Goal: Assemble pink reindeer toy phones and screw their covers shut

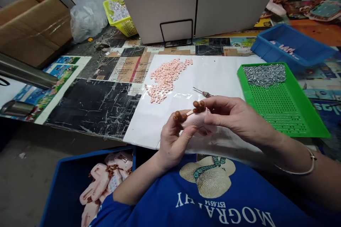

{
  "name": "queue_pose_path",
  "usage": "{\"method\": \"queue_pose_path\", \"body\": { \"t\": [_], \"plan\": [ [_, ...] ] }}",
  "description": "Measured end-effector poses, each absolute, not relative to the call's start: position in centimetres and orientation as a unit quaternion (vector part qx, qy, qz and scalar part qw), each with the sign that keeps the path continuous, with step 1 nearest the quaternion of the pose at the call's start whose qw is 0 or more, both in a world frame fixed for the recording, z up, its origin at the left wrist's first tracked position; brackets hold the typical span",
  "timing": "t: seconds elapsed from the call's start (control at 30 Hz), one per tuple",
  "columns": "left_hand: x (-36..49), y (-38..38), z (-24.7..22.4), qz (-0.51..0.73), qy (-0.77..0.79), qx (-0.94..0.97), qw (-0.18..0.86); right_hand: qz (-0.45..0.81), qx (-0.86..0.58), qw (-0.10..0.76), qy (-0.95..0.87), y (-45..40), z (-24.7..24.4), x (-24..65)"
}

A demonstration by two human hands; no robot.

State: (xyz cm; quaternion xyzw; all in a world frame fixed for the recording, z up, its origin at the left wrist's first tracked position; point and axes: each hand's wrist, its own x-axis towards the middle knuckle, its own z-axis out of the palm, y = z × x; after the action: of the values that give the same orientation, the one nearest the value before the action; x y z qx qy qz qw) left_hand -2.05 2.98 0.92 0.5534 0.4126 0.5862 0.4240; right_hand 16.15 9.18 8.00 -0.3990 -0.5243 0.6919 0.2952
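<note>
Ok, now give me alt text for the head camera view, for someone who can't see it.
A person's left hand and right hand hold a pale pink piece above a white sheet. On the sheet lie many small pink parts and a thin-tipped tool. At right, a green tray holds small metal parts; lower left, a blue bin holds larger pink pieces.

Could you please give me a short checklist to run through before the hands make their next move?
1. Pink piece held by both left hand and right hand: ok.
2. Pointed tool close by, on the white sheet: ok, just beyond the right hand.
3. Silver parts inside the green tray: ok, heaped at its far end.
4. Small pink parts in a container: not ok, they lie loose on the white sheet.
5. Underside of the pink piece sound: cannot tell, it is hidden.
</note>
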Motion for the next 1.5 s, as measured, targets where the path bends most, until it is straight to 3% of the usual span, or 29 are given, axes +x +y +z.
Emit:
{"method": "queue_pose_path", "body": {
  "t": [0.27,0.47,0.57,0.93,1.3,1.5],
  "plan": [
    [-1.9,3.1,0.8,0.573,0.421,0.531,0.462,0.596,-0.382,0.332,-0.624,9.6,7.2,16.5],
    [-1.0,4.3,0.7,0.635,0.442,0.389,0.5,0.163,-0.348,0.356,-0.852,8.9,4.0,15.6],
    [-0.8,4.8,0.4,0.645,0.432,0.362,0.516,0.04,-0.35,0.336,-0.873,8.6,2.9,15.2],
    [-3.0,6.6,-0.2,0.542,0.303,0.387,0.682,0.183,-0.299,0.301,-0.887,9.8,4.5,17.7],
    [-3.0,6.5,-0.3,0.548,0.321,0.458,0.622,0.181,-0.272,0.261,-0.908,9.9,5.2,17.5],
    [-2.9,6.5,-0.4,0.559,0.299,0.436,0.639,0.261,-0.292,0.258,-0.883,9.7,5.8,17.5]
  ]
}}
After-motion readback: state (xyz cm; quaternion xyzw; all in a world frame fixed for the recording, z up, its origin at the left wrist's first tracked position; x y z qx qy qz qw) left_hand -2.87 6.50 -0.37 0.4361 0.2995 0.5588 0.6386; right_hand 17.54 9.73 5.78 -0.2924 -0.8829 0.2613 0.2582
